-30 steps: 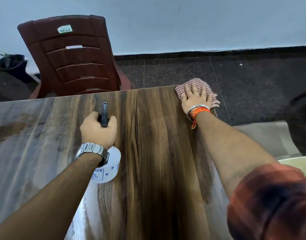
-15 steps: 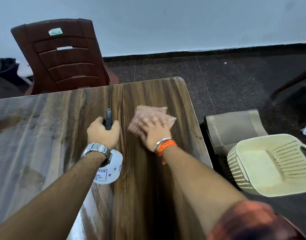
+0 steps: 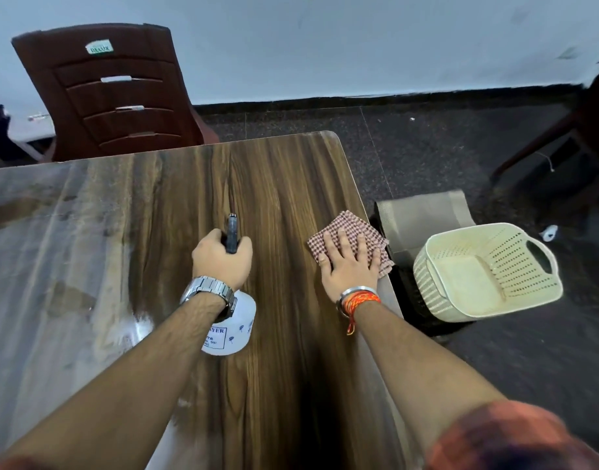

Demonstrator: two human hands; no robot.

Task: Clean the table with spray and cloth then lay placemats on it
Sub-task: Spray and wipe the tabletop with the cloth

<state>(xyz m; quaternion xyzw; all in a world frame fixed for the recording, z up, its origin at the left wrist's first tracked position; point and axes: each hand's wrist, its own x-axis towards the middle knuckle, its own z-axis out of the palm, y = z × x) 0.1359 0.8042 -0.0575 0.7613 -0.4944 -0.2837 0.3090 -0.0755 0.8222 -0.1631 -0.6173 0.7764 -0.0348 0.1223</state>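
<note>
Flat right grip (image 3: 350,266) presses the checked cloth (image 3: 346,221) at the counter's (image 3: 291,184) right edge — the streaked stretch lies left, beyond the left grip (image 3: 222,257) clutching the spray bottle (image 3: 235,330).

Soft, cool light is spreading evenly over the scene. The left part of the bench (image 3: 54,249) is giving off a pale glare, and a dark shadow is lying on its near middle part. The wide lens is bending the edges. The sleeve (image 3: 505,439) at lower right is looking blurred.
</note>
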